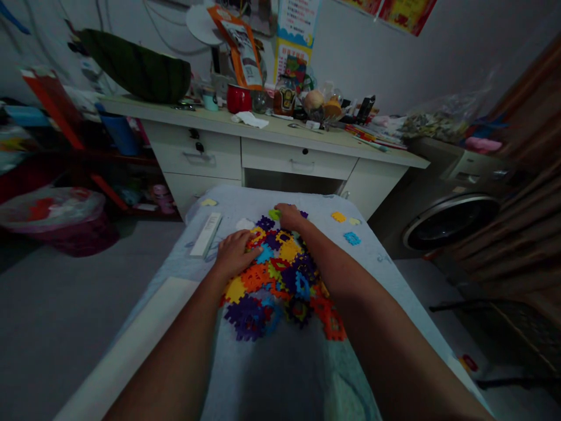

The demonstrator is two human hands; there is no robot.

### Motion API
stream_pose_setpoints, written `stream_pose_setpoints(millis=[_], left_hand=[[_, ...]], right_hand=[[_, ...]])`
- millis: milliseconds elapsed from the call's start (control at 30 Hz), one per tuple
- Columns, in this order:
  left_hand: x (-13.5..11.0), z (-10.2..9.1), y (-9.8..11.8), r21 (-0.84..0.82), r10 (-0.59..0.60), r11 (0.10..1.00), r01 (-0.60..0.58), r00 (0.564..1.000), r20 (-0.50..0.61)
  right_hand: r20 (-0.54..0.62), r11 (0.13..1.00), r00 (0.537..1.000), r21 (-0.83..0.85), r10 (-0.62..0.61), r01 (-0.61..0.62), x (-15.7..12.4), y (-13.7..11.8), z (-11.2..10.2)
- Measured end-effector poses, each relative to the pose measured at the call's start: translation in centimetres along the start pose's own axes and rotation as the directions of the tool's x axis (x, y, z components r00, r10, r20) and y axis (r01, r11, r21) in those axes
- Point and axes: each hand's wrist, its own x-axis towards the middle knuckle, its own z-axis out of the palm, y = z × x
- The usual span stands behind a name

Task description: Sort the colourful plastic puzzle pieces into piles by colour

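Note:
A loose heap of plastic interlocking building pieces [289, 251] in purple, orange, yellow, blue, green and red lies on the cloth-covered table. My left hand [235, 252] rests along the heap's left side, fingers stretched and thumb apart, near a light blue piece [265, 253]. At the far end, my right hand [290, 217] has its fingers bent around the edge of a lime green piece [274, 214]. Part of its grip is hidden. Purple pieces [265, 223] lie just below and left of that hand. My right forearm covers some of the heap's right edge.
A white narrow box [205, 235] lies left of the heap. Yellow [338, 217] and blue [352, 238] pieces sit apart on the right. Beyond stands a cluttered white desk [263, 130] with a watermelon [135, 67]; a washing machine [451, 199] is at right.

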Motion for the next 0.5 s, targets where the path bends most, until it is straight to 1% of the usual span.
stream_pose_setpoints(millis=[100, 233, 300, 400, 500], left_hand=[[-0.1, -0.3, 0.1, -0.049, -0.005, 0.999, 0.004, 1.000, -0.011], [-0.1, -0.4, 0.1, -0.122, -0.010, 0.993, 0.006, 1.000, -0.028], [0.0, -0.4, 0.0, -0.161, -0.006, 0.987, -0.002, 0.999, -0.050], [0.0, -0.2, -0.2, -0.214, -0.011, 0.977, -0.010, 0.995, -0.094], [0.1, 0.0, -0.4, -0.224, -0.023, 0.975, 0.001, 0.995, -0.096]], right_hand=[[0.039, 0.999, 0.999, -0.044, 0.012, -0.010, 1.2, -0.8, 0.2], [0.108, 0.995, 0.994, -0.101, 0.010, 0.001, 1.6, -1.4, 0.1], [0.135, 0.994, 0.991, -0.109, -0.010, 0.024, 1.2, -1.7, -0.3], [0.217, 0.990, 0.973, -0.096, -0.079, 0.102, -0.1, -2.2, -1.2], [0.273, 0.984, 0.948, -0.023, -0.165, 0.178, -1.9, -2.2, -2.0]])
